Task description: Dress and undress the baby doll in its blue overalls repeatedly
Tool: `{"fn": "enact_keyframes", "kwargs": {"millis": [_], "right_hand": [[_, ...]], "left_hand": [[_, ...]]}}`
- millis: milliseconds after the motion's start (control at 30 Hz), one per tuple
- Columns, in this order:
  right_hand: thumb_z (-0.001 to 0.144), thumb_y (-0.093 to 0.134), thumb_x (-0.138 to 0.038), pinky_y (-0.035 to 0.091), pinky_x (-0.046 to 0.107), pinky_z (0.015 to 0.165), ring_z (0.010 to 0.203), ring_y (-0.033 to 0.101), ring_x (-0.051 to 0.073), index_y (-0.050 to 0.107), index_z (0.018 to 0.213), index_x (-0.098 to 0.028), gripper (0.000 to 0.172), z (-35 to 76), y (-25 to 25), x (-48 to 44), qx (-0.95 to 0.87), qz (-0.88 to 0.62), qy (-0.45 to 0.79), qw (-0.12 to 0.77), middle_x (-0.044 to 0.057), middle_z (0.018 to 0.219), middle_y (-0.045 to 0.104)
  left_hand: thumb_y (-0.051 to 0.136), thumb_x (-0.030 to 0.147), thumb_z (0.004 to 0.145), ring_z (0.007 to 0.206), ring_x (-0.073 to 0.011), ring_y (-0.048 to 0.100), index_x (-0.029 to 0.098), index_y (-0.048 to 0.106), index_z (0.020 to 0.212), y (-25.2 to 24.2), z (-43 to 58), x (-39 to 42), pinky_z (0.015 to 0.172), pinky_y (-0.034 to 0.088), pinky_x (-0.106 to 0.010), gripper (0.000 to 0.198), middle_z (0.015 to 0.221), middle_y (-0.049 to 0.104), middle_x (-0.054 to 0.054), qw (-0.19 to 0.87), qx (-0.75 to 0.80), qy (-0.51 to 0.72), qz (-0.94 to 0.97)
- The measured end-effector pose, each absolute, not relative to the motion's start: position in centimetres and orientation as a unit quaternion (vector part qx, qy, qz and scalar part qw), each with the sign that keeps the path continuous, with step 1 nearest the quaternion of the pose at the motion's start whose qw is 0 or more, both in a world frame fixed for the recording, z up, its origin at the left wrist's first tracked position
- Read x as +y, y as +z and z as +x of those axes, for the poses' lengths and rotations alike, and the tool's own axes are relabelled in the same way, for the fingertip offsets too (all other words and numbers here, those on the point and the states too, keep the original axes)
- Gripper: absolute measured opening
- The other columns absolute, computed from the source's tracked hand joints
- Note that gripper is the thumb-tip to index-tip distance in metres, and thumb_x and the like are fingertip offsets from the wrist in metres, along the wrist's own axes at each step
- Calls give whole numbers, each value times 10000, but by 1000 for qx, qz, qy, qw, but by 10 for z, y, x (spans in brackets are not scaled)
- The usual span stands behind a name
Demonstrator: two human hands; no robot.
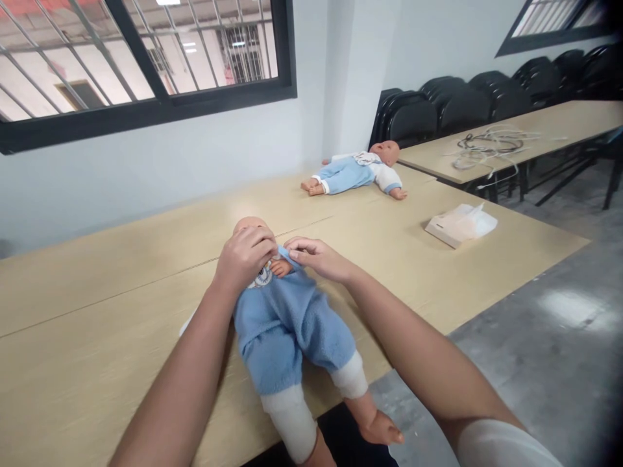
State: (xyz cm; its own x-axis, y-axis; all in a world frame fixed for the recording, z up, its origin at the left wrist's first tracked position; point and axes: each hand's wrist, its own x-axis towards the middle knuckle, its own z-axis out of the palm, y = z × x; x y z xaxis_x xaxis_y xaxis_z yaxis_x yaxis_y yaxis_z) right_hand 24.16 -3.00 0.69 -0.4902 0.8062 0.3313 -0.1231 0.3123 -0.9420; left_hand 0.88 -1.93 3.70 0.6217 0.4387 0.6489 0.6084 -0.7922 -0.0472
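A baby doll (pixel 287 324) in blue fleece overalls lies on its back on the wooden table (pixel 97 305), its legs hanging over the near edge. My left hand (pixel 244 254) is closed at the doll's chest and neck, covering part of its face. My right hand (pixel 311 254) pinches the blue shoulder strap of the overalls (pixel 283 251) beside the doll's small hand. Both hands meet at the top of the garment.
A second baby doll (pixel 357 170) in a matching outfit lies farther back on the table. A tissue pack (pixel 460 224) sits to the right. Another table (pixel 559 123) holds a tangle of cables (pixel 489 144). Black chairs (pixel 457 104) line the wall.
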Motion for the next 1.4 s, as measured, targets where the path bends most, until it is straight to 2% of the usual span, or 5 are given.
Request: {"fn": "enact_keyframes", "kwargs": {"millis": [133, 433, 867, 1167, 1400], "right_hand": [[831, 781, -535, 464, 276, 754, 765, 577, 150, 739, 914, -198, 349, 235, -3, -31, -571, -279, 624, 454, 2, 850, 688], [753, 857, -470, 491, 281, 823, 831, 617, 164, 689, 826, -190, 334, 229, -9, -29, -437, -256, 684, 525, 16, 857, 704], [754, 851, -520, 423, 254, 722, 721, 537, 126, 653, 821, -191, 390, 257, -10, -16, -520, -285, 632, 500, -29, 748, 625], [700, 869, -526, 382, 228, 637, 671, 483, 109, 650, 801, -182, 420, 268, -30, -2, -524, -333, 629, 469, -42, 727, 593], [649, 916, -441, 416, 238, 625, 659, 540, 116, 649, 785, -180, 398, 272, -35, 5, -452, -310, 705, 451, -30, 716, 635]], "left_hand": [[557, 302, 1022, 1128, -234, 627, 273, 765, 996, 44, 11, -21, 997, 483, -427, 211, 1173, 727, -78, 84, -292, -298, -905], [611, 173, 891, 1320, -288, 563, 271, 603, 1421, 53, 19, -34, 1148, 406, -492, 539, 1457, 617, -90, 3, -309, -136, -941], [735, 360, 813, 1304, -327, 562, 255, 674, 1266, 41, 33, -38, 1139, 398, -503, 469, 1416, 617, -104, 16, -290, -202, -935], [609, 365, 993, 1180, -266, 650, 243, 655, 1286, 42, 63, -56, 982, 494, -431, 321, 1313, 703, -89, -30, -240, -165, -956], [461, 260, 1047, 1163, -226, 673, 251, 695, 1062, 45, 87, -88, 992, 525, -394, 235, 1339, 704, -28, -42, -253, -110, -960]]}}
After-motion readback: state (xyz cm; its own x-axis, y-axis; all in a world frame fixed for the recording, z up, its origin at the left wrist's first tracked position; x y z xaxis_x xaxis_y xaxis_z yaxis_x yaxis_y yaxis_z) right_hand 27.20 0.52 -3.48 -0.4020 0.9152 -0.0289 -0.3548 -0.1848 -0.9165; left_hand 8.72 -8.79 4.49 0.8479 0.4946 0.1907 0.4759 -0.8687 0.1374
